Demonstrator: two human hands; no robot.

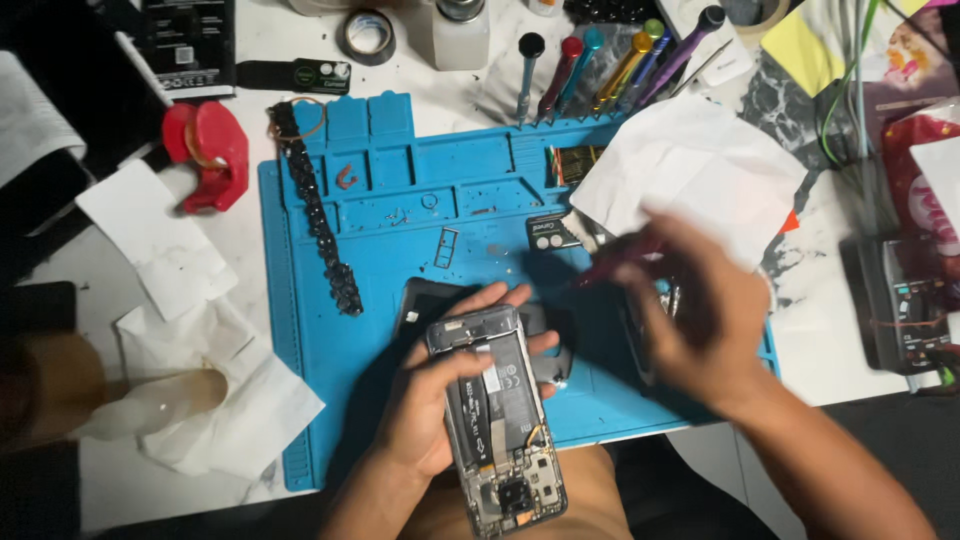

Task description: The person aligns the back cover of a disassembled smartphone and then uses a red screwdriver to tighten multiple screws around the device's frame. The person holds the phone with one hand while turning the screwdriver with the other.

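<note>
My left hand (440, 385) grips an opened smartphone (497, 420) with its back cover off, so the black battery and inner boards show. It is held over the front edge of the blue repair mat (400, 240). My right hand (700, 320) is blurred, raised over the mat's right side, and holds a dark red-handled tool (615, 262) whose tip points left. A dark phone part (425, 298) lies on the mat just behind the phone.
Several coloured screwdrivers (600, 65) stand along the mat's back edge. White tissue (690, 170) covers the mat's right rear corner. A black beaded strap (318, 215), a red clamp-like tool (210, 150), a tape roll (366, 34) and a white bottle (461, 32) lie around.
</note>
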